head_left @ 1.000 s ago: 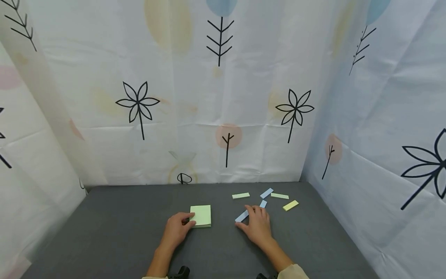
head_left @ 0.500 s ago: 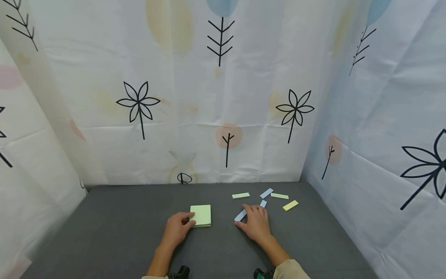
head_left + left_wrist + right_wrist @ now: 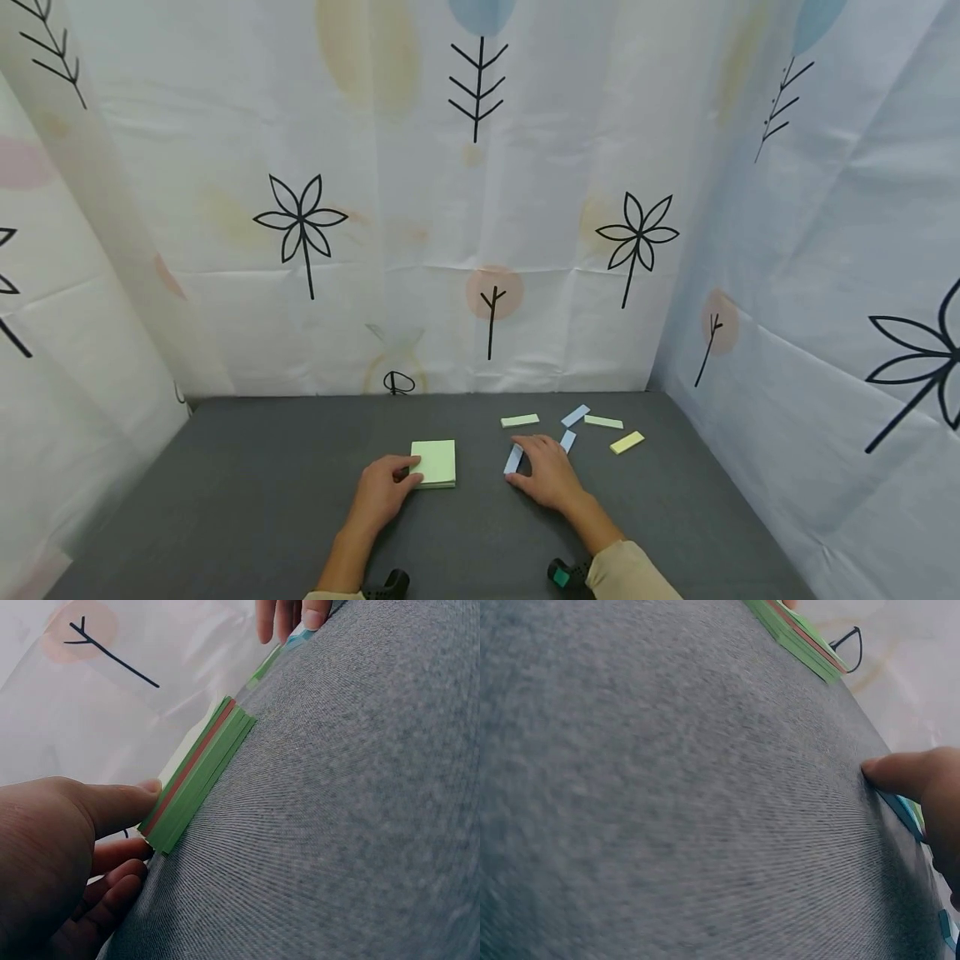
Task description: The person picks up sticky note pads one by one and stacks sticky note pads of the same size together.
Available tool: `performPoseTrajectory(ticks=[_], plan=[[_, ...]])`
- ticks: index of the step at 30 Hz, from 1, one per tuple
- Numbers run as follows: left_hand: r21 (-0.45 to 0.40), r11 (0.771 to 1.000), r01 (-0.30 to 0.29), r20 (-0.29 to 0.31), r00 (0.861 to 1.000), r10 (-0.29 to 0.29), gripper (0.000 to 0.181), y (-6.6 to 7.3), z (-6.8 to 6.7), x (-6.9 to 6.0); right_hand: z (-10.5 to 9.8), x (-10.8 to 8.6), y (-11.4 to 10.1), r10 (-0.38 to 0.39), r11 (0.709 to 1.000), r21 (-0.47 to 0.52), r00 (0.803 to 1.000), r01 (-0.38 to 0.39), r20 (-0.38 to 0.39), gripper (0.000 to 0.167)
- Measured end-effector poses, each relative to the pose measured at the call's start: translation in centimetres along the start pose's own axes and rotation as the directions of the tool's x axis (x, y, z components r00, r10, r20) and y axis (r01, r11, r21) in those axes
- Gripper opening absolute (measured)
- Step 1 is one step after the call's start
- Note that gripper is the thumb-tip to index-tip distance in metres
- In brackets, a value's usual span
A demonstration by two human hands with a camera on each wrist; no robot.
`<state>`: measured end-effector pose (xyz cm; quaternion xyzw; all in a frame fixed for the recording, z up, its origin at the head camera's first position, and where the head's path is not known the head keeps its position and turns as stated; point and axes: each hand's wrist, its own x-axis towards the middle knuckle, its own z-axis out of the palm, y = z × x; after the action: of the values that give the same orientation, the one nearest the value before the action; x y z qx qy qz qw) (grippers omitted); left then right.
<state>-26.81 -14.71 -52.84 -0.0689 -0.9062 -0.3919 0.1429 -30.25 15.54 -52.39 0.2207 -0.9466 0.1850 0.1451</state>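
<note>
Apparently gripping a blue block (image 3: 513, 460) by its ends, with the fingers of the right hand (image 3: 551, 477); pinching the green stack (image 3: 433, 462) at its left, with the left hand (image 3: 380, 493); best to slide the block gently across the worktop (image 3: 300, 450), clear of the green block (image 3: 520, 421) beyond; no full view of the stack from the right wrist.

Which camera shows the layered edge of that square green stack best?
The left wrist view: the green stack is large there, its separate layers plain. The head view shows mostly its pale top, from farther off; the right wrist view shows layers too, but cut by the picture's top edge.
</note>
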Motion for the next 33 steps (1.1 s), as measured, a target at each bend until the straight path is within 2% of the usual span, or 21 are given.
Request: performPoseTrajectory(ticks=[5, 8, 10, 16, 21, 27, 30, 33], plan=[[0.013, 1.0, -0.004, 0.001, 1.0, 0.004, 0.03, -0.1, 0.0, 0.1, -0.2, 0.0, 0.3, -0.043, 0.999, 0.026, 0.999, 0.043, 0.022, 0.058], [0.01, 1.0, -0.006, 0.001, 1.0, 0.006, 0.03, -0.1, 0.0, 0.1, -0.3, 0.0, 0.5, -0.069, 0.998, 0.003, 0.997, 0.069, 0.017, 0.058], [0.009, 1.0, -0.005, -0.001, 1.0, 0.005, 0.03, 0.0, 0.0, 0.1, -0.3, 0.1, 0.7, -0.116, 0.993, -0.031, 0.993, 0.116, -0.01, 0.056], [0.013, 1.0, 0.016, -0.002, 1.0, -0.016, 0.03, 0.0, 0.0, 0.0, -0.2, 0.4, 1.2, -0.284, 0.955, -0.12, 0.956, 0.273, -0.081, 0.034], [0.013, 1.0, 0.023, 0.008, 1.0, -0.023, 0.03, 0.2, -0.1, 0.0, -0.3, 0.3, 1.5, -0.341, 0.927, -0.182, 0.938, 0.327, -0.053, 0.029], [0.002, 1.0, 0.015, 0.007, 1.0, -0.015, 0.03, 0.1, 0.0, 0.0, -0.5, 0.4, 1.7, -0.442, 0.874, -0.258, 0.894, 0.411, -0.074, 0.028], [0.006, 1.0, 0.014, 0.008, 1.0, -0.014, 0.03, 0.0, 0.0, 0.0, -0.4, 0.4, 1.9, -0.465, 0.865, -0.259, 0.88, 0.429, -0.093, 0.027], [0.01, 1.0, 0.011, 0.004, 1.0, -0.011, 0.03, 0.0, 0.1, 0.1, -0.3, 0.4, 2.0, -0.47, 0.87, -0.23, 0.875, 0.436, -0.116, 0.025]])
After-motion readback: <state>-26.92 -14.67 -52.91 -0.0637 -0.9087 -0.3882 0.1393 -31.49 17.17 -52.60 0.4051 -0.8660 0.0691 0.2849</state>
